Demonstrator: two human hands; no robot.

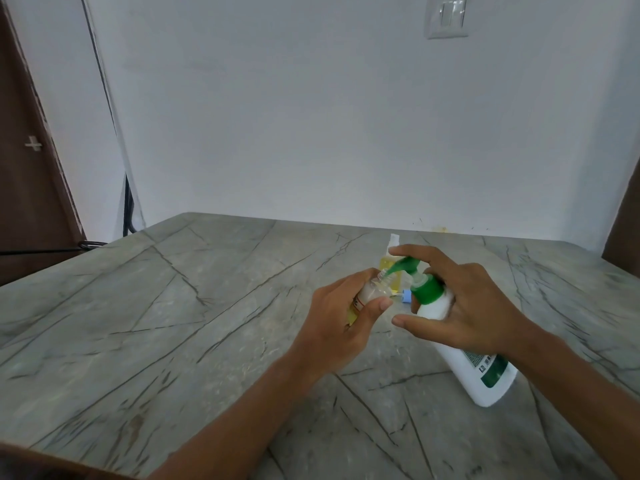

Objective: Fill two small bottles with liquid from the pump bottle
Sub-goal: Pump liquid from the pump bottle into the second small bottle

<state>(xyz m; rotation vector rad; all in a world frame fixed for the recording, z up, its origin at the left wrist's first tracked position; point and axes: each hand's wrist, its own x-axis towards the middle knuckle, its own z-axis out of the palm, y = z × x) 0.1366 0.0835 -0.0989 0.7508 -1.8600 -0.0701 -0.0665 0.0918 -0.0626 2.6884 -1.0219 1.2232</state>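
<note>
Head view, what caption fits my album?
Left hand holds small bottle at green nozzle; right hand holds tilted pump bottle.

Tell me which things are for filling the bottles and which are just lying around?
For the job: pump bottle, small clear bottle in the left hand, yellow-filled spray bottle behind it, probably the blue cap.
Just there: wall switch, door, black cable.

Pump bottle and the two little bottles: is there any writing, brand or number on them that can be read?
No text is legible enough to quote.
Pump bottle: dark print and symbols on its green-and-white label, too blurred.
Small bottle in the left hand: red-edged label, mostly hidden, unreadable.
Second small bottle: no writing visible.
</note>
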